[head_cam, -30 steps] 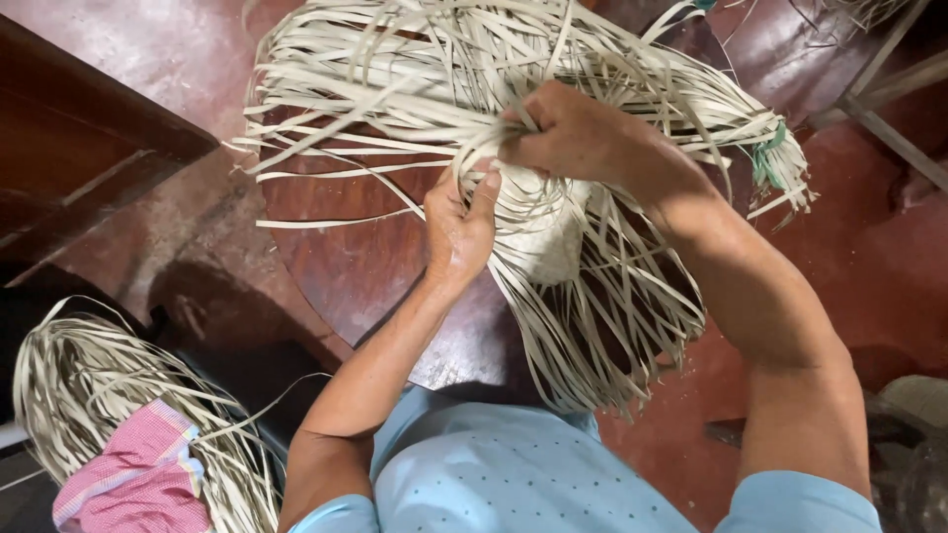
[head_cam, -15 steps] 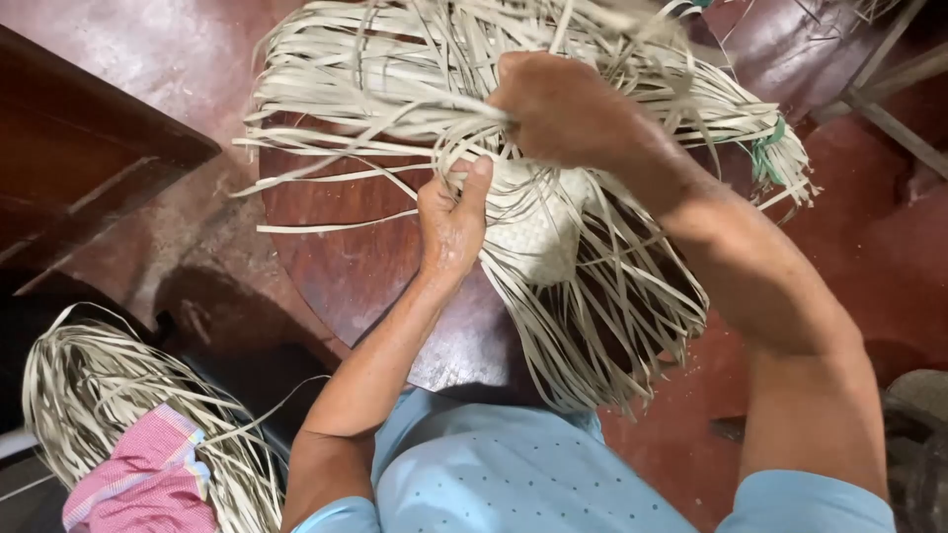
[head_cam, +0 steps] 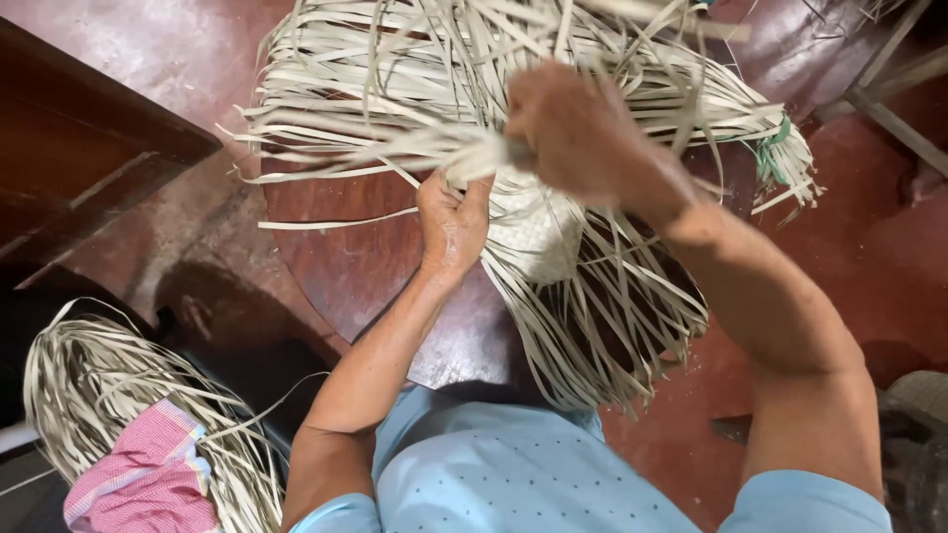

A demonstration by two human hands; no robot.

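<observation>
A half-woven piece of pale straw [head_cam: 538, 232] lies on a round dark-red wooden table [head_cam: 336, 266], with long loose strips fanning out all around it. My left hand [head_cam: 449, 222] grips the woven centre at its left edge, fingers closed on the strips. My right hand [head_cam: 568, 128], blurred by motion, is closed on a bunch of loose strips just above the woven part. A green tie [head_cam: 775, 153] binds some strips at the far right.
A bundle of the same pale strips [head_cam: 109, 395] lies at lower left with a pink checked cloth [head_cam: 143, 484] on it. A dark wooden bench [head_cam: 79, 158] stands at the left. Wooden slats [head_cam: 894, 89] sit at upper right on the red floor.
My right hand has pulled strips up and to the left across the weave. My left hand has stayed on the woven centre. The view has shifted slightly.
</observation>
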